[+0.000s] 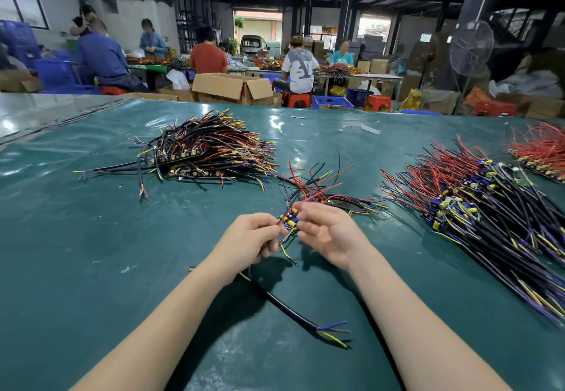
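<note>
The left hand (250, 237) pinches a small cluster of yellow-capacitor circuit boards trailing red and black wires (289, 219), probably steadying it so the right hand (328, 234), which pinches it with curled fingertips, can separate one. A heap of multicoloured wired boards (208, 152) lies at eleven o'clock.

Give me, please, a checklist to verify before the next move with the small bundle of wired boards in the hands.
1. The left hand grips the wires of the small bundle: ok.
2. The right hand has a firm hold on the small bundle: cannot tell, its fingertips are blurred.
3. The bundle's loose wire ends are apart from the right pile: cannot tell, they lie very close.
4. The black cable is out of the arms' way: not ok, it runs out from under the left hand.
5. The table has bare space beside the hands for laying the bundle down: ok.
</note>
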`<state>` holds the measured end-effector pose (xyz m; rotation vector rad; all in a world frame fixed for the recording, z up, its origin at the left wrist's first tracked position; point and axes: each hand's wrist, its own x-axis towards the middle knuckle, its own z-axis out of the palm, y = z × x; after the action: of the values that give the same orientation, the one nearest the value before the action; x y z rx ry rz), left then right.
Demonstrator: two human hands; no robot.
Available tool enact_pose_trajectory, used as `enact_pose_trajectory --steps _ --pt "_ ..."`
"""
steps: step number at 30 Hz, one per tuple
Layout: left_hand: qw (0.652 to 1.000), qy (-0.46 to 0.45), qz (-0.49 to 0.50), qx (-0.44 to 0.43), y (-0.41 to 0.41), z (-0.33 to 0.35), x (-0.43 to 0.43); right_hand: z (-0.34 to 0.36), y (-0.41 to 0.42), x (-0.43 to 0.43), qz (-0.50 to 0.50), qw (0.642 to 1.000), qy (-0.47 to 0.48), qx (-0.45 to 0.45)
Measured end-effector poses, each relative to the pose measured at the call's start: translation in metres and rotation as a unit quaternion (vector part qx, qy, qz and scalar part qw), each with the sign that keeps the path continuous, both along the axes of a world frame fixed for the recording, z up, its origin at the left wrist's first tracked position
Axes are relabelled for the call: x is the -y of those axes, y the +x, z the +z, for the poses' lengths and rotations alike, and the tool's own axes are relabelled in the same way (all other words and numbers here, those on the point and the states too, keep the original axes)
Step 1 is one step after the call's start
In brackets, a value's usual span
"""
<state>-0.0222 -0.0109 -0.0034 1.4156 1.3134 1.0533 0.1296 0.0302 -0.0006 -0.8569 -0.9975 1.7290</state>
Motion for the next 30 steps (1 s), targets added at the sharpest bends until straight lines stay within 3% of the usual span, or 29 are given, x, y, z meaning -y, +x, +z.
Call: enact_pose_trajectory --steps 3,8,12,15,23,30 --pt "1.000 -0.011 0.001 0.007 -0.001 0.000 -0.001 -0.005 -0.009 0.005 0.086 0.991 0.059 0.080" --pt "0.999 -0.038 -0.007 -0.001 -0.003 0.001 -0.002 -0.009 -0.018 0.006 0.065 0.984 0.123 0.109" --pt "0.989 -0.069 0.011 0.132 -0.001 0.003 -0.003 -0.009 -0.017 0.002 -0.007 0.987 0.121 0.101" --pt "0.983 -0.064 0.033 0.167 -0.003 0.001 -0.002 -0.009 -0.014 0.001 -0.004 0.988 0.110 0.103" --pt "0.991 -0.048 0.032 0.121 -0.006 -0.001 -0.003 -0.007 -0.011 0.001 0.042 0.983 0.113 0.139" --pt "0.994 0.011 0.032 0.100 0.000 -0.001 -0.003 -0.010 -0.022 0.004 -0.062 0.989 0.117 0.064"
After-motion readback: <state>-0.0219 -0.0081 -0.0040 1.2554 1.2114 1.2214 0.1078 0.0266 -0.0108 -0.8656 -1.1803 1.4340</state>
